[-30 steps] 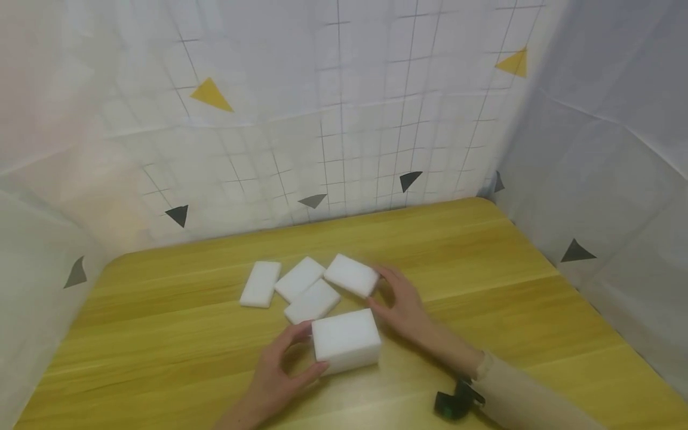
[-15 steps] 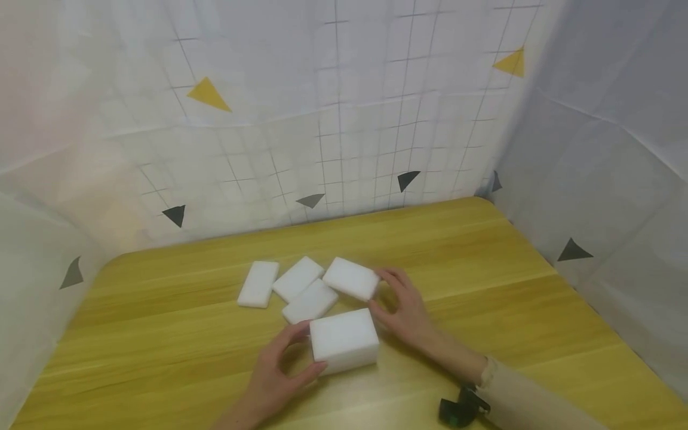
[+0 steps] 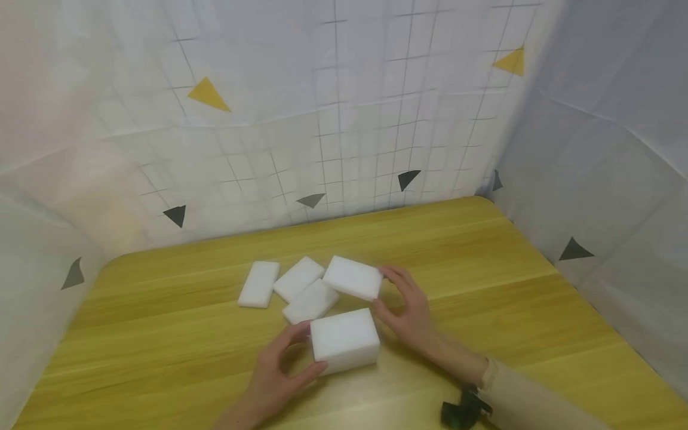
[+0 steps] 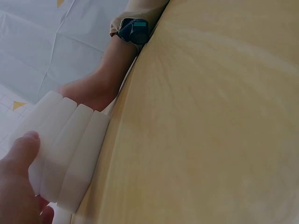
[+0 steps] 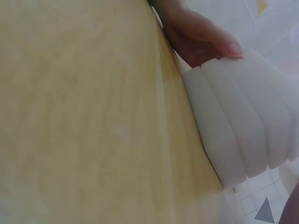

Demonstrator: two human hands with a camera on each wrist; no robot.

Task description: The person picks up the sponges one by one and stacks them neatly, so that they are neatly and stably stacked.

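Note:
A neat stack of white sponge blocks [image 3: 345, 340] stands on the table, its several layers showing in the left wrist view [image 4: 70, 149]. My left hand [image 3: 271, 370] holds the stack from its left side, thumb at the front and fingers behind. Past the stack, my right hand [image 3: 411, 313] pinches the right end of a single white sponge block [image 3: 352, 278] between thumb and fingers. That block looks slightly raised, though its underside is hidden. In the right wrist view only a sliver of the right hand [image 5: 290, 207] shows.
Left of the pinched block lie loose white sponge blocks: one apart [image 3: 259, 284], and two close together, one angled behind [image 3: 298, 279] and one nearer [image 3: 310, 301]. The wooden table [image 3: 161, 346] meets a patterned white curtain [image 3: 258, 149] at the back.
My right hand has shifted slightly to the right, and the block in it has moved and turned a little with it. The left hand and the stack stay put.

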